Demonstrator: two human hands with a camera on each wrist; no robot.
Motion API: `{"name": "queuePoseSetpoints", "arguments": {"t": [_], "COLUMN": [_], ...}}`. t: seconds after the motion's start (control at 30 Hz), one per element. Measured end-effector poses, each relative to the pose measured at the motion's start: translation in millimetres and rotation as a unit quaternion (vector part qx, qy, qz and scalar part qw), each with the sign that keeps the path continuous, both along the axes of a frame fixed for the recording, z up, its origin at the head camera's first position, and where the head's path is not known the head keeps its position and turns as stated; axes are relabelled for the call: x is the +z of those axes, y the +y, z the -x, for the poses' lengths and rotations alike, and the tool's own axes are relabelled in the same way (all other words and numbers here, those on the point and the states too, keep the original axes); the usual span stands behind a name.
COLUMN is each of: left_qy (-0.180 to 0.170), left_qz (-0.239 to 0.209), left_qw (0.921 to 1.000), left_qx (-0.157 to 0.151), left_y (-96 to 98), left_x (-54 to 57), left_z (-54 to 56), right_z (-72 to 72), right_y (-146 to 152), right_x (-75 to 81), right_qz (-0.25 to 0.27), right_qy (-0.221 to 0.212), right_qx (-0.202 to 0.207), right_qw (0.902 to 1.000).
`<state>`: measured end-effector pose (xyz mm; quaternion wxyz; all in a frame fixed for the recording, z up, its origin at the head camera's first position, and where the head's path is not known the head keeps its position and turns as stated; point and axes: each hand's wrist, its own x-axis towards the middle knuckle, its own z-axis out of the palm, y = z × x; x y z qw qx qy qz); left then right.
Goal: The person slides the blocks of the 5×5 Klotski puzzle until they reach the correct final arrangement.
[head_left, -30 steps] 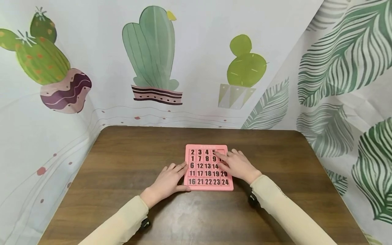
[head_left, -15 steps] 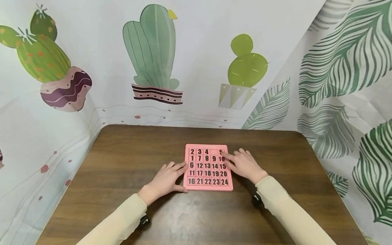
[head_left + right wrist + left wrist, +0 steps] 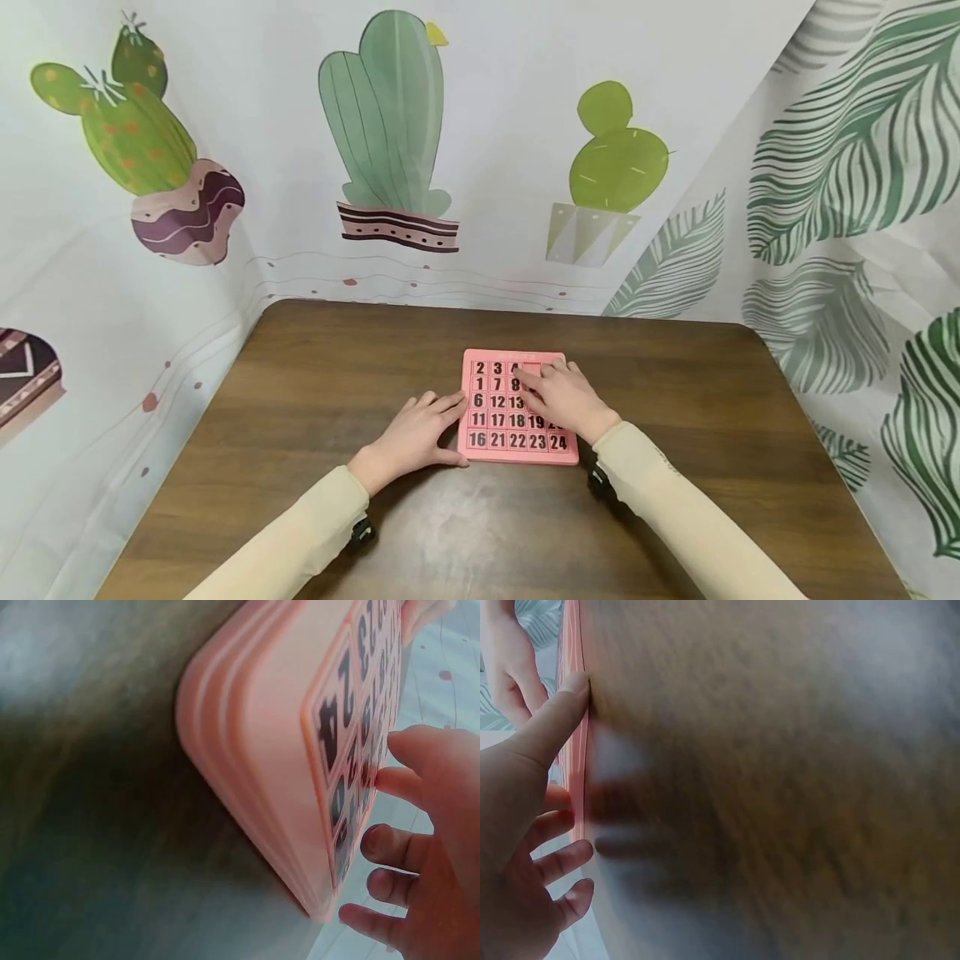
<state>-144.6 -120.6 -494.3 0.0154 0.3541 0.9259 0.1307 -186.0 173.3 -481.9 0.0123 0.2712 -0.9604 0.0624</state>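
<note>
A pink sliding number puzzle (image 3: 517, 454) lies flat on the table, its square tiles printed with black numbers. Along the top row, 2, 3 and 4 show, with a bare slot right of the 4; the hand covers the row's right end. My right hand (image 3: 564, 396) is over the right side, index fingertip at the 4 tile (image 3: 514, 368), other fingers spread. At the near left corner is my left hand (image 3: 408, 437): its fingertips touch the left edge, and its thumb (image 3: 551, 724) lies against the near edge. In the right wrist view, the puzzle's thick layered rim (image 3: 217, 712) shows.
The brown wooden table (image 3: 360, 342) extends around the puzzle. Behind and beside it hangs a white cloth (image 3: 502, 125) printed with cacti and leaves. A dark device sits under each sleeve cuff.
The 5 tile slid right, leaving a bare slot beside the 4. My right hand went right with it, then came back left to the 4. The left hand stays at the corner.
</note>
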Motion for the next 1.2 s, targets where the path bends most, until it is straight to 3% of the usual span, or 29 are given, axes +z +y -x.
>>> {"name": "queuePoseSetpoints", "arguments": {"t": [0.5,1.0,1.2], "left_qy": [-0.011,-0.004,-0.007], "left_qz": [0.008,0.018,0.023], "left_qw": [0.9999,0.9998,0.9997], "left_qx": [-0.002,-0.006,-0.010], "left_y": [-1.3,-4.3,-1.5], "left_x": [0.4,3.0,4.2], "left_z": [5.4,3.7,3.7], "right_z": [-3.3,4.1,4.3], "right_y": [27,-23,-22], "right_x": [0.1,5.8,6.2], "right_qz": [-0.010,-0.015,-0.034], "right_qy": [-0.003,-0.018,-0.022], "right_qx": [-0.024,0.005,-0.003], "right_qw": [0.9997,0.9997,0.9992]}}
